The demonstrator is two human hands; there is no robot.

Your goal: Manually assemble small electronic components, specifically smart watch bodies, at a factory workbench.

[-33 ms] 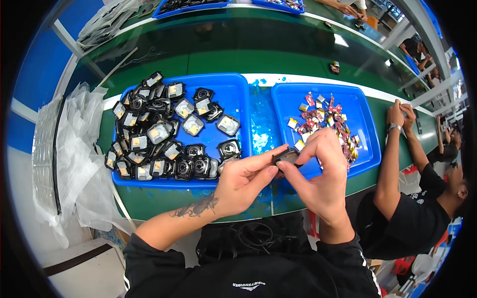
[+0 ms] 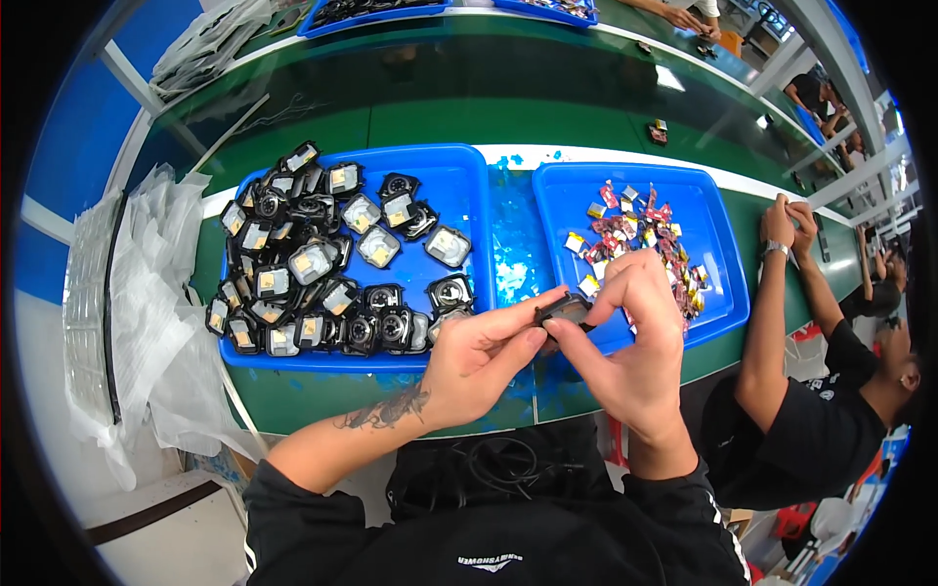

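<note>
Over the gap between two blue trays, both my hands are closed on a small black watch case (image 2: pixel 570 310). My left hand (image 2: pixel 481 366) pinches its left end between thumb and fingers. On the other side my right hand (image 2: pixel 635 337) has its thumb on the near edge and its curled index finger at the right end. The fingers partly cover the case, so its inside is hard to make out. In the left tray (image 2: pixel 474 210) lies a heap of black watch cases (image 2: pixel 313 264), many with a pale inner face showing. The right tray (image 2: pixel 718 293) holds small red, yellow and white pieces (image 2: pixel 650 230).
Clear plastic sheeting (image 2: pixel 171 322) hangs at the left. Beyond the trays a green bench (image 2: pixel 459 98) carries a loose small part (image 2: pixel 658 132) and more blue trays. A co-worker (image 2: pixel 801 410) sits close on my right, arms on the table. Black cable (image 2: pixel 503 469) lies near my lap.
My right index finger has lifted slightly off the watch case, and more of the case's flat face shows. My left hand looks the same.
</note>
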